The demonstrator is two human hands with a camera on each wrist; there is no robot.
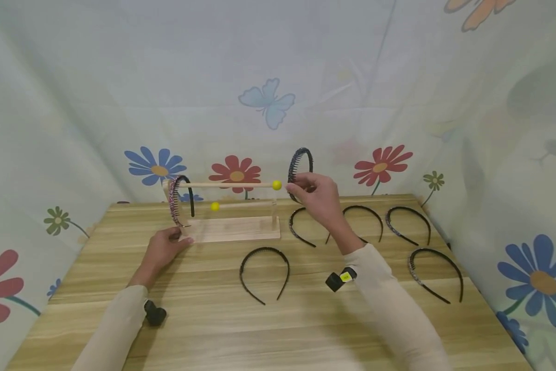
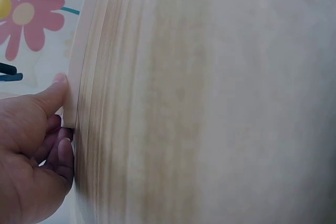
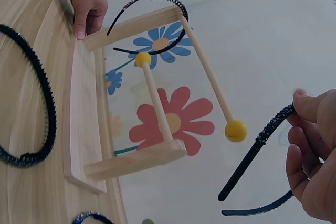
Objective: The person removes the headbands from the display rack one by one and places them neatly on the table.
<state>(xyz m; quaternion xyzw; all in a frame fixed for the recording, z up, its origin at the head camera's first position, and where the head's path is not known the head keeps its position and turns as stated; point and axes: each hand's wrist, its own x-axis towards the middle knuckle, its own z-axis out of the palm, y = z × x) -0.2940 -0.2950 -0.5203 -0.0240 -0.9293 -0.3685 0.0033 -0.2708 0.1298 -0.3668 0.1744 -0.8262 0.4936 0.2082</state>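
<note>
A wooden stand (image 1: 233,230) has two rods tipped with yellow balls; the upper ball (image 1: 276,185) points right. My left hand (image 1: 162,250) holds the left front corner of its base, thumb on the wood and fingers curled at the end, as the left wrist view shows. One toothed headband (image 1: 173,203) with pinkish decoration hangs at the upper rod's left end. Just right of the upper ball, my right hand (image 1: 319,198) pinches a dark toothed headband (image 3: 262,137) by its sparkly side. That headband is raised off the table, its two ends apart from the rod.
Several more dark headbands lie on the wood-grain table (image 1: 203,319): one headband (image 1: 265,249) in front of the stand, others to the right, including a silvery headband (image 1: 413,268) near the right edge. A flowered cloth (image 1: 203,118) hangs behind the table.
</note>
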